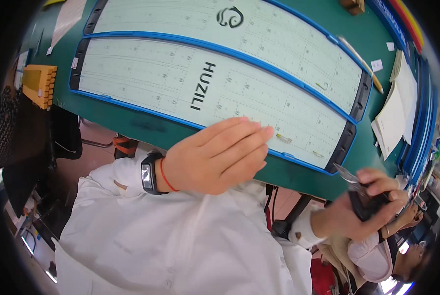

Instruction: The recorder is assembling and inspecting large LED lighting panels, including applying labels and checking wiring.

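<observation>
A long, flat blue-framed case lies opened out, with a near panel (146,73) and a far panel (166,17), both pale and printed with rows of lines. My left hand (215,155), below a black watch and red cord, is over the near panel's front edge. Its fingers are stretched out side by side; the thumb cannot be made out. Just right of the fingertips lies a small yellowish piece (283,138). My right hand (360,204), off the case's front right corner, grips a black-handled tool (361,202) with a pale pointed end; motion blurs it.
The green table (126,115) carries the case. A yellow-handled stick (362,64) lies along the far panel's right side. Paper sheets (394,113) and stacked blue cases (421,113) stand at the right. At the left edge is a yellow box (42,86). Another person (377,255) sits at lower right.
</observation>
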{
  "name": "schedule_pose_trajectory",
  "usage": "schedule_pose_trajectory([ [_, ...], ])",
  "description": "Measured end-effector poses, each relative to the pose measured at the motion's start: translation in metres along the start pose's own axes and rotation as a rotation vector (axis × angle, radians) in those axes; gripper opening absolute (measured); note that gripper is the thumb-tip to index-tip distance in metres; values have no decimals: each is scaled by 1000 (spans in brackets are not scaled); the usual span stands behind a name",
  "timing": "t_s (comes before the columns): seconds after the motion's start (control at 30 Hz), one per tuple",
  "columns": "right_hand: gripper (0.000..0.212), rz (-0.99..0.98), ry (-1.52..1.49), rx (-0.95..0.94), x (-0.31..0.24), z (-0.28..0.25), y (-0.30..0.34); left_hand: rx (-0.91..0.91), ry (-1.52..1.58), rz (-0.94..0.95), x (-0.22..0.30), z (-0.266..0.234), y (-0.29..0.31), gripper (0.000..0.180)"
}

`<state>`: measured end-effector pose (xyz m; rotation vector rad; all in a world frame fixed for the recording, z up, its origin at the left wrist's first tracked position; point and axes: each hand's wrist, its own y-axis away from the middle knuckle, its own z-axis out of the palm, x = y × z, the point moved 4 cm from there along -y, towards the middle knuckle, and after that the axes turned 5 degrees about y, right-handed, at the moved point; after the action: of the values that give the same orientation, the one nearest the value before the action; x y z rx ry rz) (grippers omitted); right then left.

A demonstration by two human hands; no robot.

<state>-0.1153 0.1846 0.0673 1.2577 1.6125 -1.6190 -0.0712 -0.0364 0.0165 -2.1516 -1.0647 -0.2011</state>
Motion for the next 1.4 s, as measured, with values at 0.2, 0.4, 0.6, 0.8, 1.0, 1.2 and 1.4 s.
schedule_pose_trajectory([
  [0.2, 20, 296, 893, -150, 32, -48, -19, 41, 58, -65, 3, -1, -1, 19],
  [0.4, 24, 102, 722, -469, 5, 32, -37, 29, 26, -85, 6, -11, -2, 19],
  [0.6, 18, 164, 684, -698, 19, 82, -42, 18, 46, -103, 7, -21, 11, 16],
  [0.8, 21, -5, 830, -771, 15, 92, -26, 45, 73, -88, 5, -25, 16, 17],
  [1.0, 26, -36, 798, -685, -5, 65, -26, 38, 117, -57, -2, -24, 15, 24],
  [1.2, 32, 126, 780, -737, -15, 50, 11, 8, 142, -77, 11, -21, 1, 30],
  [1.4, 36, 11, 833, -831, -15, 55, 18, -143, 66, -125, 24, 7, -16, 43],
])
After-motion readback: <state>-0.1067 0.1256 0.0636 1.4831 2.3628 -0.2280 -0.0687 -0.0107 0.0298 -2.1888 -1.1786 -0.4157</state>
